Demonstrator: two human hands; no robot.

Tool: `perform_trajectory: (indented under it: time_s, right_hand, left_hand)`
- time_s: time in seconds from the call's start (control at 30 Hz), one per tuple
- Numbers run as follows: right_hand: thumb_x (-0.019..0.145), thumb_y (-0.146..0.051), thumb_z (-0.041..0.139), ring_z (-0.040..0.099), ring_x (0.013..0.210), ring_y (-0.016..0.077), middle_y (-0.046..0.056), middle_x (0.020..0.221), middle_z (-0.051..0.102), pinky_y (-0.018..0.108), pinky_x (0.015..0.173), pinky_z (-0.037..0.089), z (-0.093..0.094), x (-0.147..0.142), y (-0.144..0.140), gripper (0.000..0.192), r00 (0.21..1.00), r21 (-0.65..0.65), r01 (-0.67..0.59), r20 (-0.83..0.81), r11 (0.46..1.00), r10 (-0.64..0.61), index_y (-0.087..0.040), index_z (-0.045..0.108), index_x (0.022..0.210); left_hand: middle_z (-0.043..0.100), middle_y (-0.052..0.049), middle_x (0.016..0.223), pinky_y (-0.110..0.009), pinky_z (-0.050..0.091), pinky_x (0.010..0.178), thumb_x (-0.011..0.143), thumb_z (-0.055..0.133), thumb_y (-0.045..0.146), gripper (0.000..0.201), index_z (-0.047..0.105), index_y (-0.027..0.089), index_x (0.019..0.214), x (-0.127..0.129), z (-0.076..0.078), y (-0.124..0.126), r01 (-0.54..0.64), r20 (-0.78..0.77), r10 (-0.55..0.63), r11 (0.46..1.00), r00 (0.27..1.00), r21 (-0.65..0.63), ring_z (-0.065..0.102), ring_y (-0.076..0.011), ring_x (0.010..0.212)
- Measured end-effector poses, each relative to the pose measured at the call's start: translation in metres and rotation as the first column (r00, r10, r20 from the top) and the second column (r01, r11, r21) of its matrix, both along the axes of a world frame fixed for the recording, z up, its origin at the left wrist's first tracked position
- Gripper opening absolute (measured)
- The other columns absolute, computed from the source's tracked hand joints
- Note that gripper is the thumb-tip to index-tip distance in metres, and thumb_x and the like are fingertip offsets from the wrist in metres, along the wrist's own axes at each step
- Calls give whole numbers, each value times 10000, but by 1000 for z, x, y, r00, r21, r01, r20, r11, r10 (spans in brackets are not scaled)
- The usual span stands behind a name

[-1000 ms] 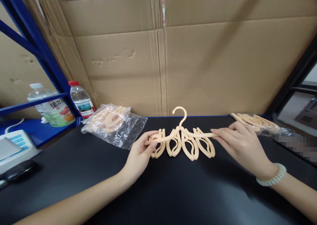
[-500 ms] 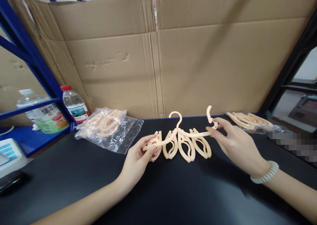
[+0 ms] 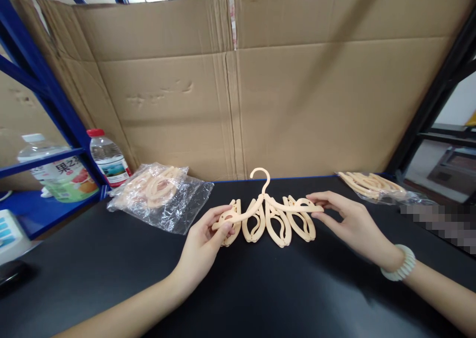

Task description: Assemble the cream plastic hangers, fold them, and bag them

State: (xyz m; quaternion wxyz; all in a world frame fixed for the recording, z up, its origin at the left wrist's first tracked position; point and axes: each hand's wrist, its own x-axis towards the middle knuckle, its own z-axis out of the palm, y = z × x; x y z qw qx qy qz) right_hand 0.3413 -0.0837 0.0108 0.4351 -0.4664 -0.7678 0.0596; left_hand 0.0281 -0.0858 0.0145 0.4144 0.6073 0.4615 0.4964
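A cream folding clothes hanger (image 3: 248,214) is held up between my two hands, its hook upward and both arms spread sideways. My left hand (image 3: 204,234) is closed on the left arm's end, thumb in front. At the other end, my right hand (image 3: 344,216) pinches the right arm's tip between thumb and fingers. Behind and below it, several folded hangers of the same kind (image 3: 279,229) lie in a row on the black table (image 3: 238,288). The leftmost folded one is partly hidden by my left hand and the held hanger.
Clear plastic bags with more cream hangers lie at the left (image 3: 159,194) and the right (image 3: 372,185). A red-capped water bottle (image 3: 107,157) and a larger juice bottle (image 3: 63,171) stand at the left by a blue frame (image 3: 44,95). Cardboard (image 3: 316,104) walls the back.
The hanger's right end piece, which stood folded upward, now lies in line with the arm. My right hand has shifted slightly and grips the tip. My left hand keeps its hold.
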Motion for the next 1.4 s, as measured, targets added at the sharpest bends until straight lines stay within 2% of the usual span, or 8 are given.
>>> perform_trajectory:
  time_s: [0.2,0.5,0.77,0.9,1.0,1.1,1.2,1.4]
  right_hand:
    - [881,-408,610,652,1037,238,62,1120,686,416,946,537,0,2,3,279,977,-126,-96,-204,987,68,-260,637,1116]
    - [830,-437,666,629,1085,273,85,1137,686,466,997,493,5,5,4,337,892,-230,-178,-447,957,59,-238,664,1102]
    - [803,-395,705,665,938,234,72,975,695,398,883,555,8,2,-2,277,778,-275,-350,-617,896,114,-229,689,1024]
    - [812,-433,686,664,887,227,61,940,668,401,793,583,8,-9,-6,319,771,-287,-354,-628,890,104,-244,597,1052]
    - [775,-408,731,657,806,197,22,889,635,355,707,585,7,-19,-10,326,718,-260,-356,-691,897,85,-260,521,976]
    - [784,-367,733,631,738,165,18,861,621,310,645,561,7,-28,-16,277,692,-290,-442,-712,849,117,-232,505,862]
    - [799,-339,727,618,759,152,21,849,629,286,670,548,9,-35,-21,229,725,-349,-497,-670,794,159,-203,543,804]
    - [882,-363,632,641,962,188,69,1065,657,342,865,550,8,-45,-27,210,765,-449,-601,-563,661,313,-201,711,989]
  left_hand:
    - [717,-74,995,-301,530,734,770,688,387,396,655,197,1116,1,0,-1,21,-5,-20,999,1000,27,662,-216,861]
    - [716,-67,1013,-283,532,752,761,720,376,393,653,205,1109,0,2,-2,26,23,-26,999,999,20,669,-211,892]
    - [699,-28,824,-279,541,736,724,764,337,480,605,185,1150,2,5,-4,53,106,-51,999,993,-13,656,-175,786]
    - [706,-54,888,-269,542,690,736,756,326,444,610,173,1127,5,8,-8,88,130,-81,995,988,-48,648,-165,766]
    - [700,-48,845,-263,541,670,750,743,326,412,623,160,1108,10,9,-12,125,141,-114,989,983,-74,633,-151,721]
    - [679,-33,766,-259,535,648,750,740,333,362,647,149,1048,15,9,-16,161,116,-149,982,982,-102,617,-147,689]
    - [687,-48,783,-261,537,650,754,734,347,314,661,135,973,20,10,-20,182,79,-173,976,982,-118,626,-160,720]
    - [702,-64,842,-260,555,673,759,735,364,335,648,126,978,24,14,-23,178,115,-163,975,980,-132,636,-164,768]
